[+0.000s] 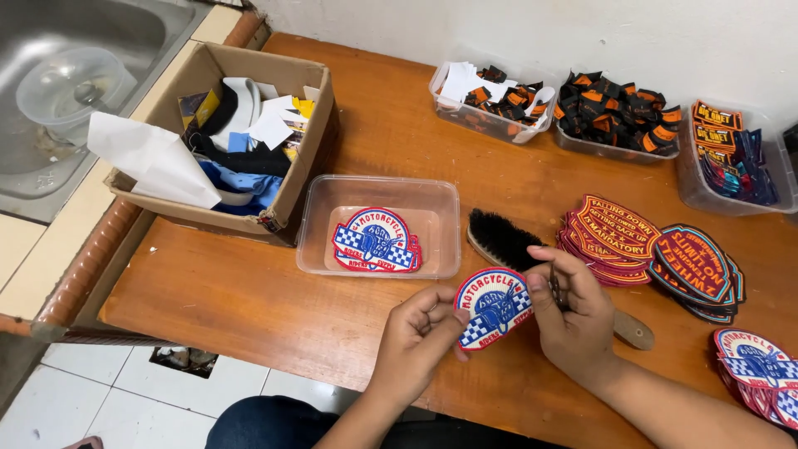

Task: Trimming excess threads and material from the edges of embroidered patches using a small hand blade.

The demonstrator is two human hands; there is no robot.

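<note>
My left hand [420,333] and my right hand [573,312] hold a round embroidered patch [492,306] between them above the wooden table [249,299]; it is red, white and blue with chequered bands. The left hand pinches its lower left edge. The right hand's fingers touch its right edge and also grip a small dark metal tool [555,287], thin like tweezers or snips. A wooden brush with black bristles [503,239] lies on the table just behind the patch.
A clear plastic tray [440,195] with matching patches sits left of the brush. Stacks of oval patches [648,249] lie to the right, more at the right edge [761,374]. Tubs of small labels [499,100] line the wall. A cardboard box [307,141] of scraps stands at left, beside a sink [50,100].
</note>
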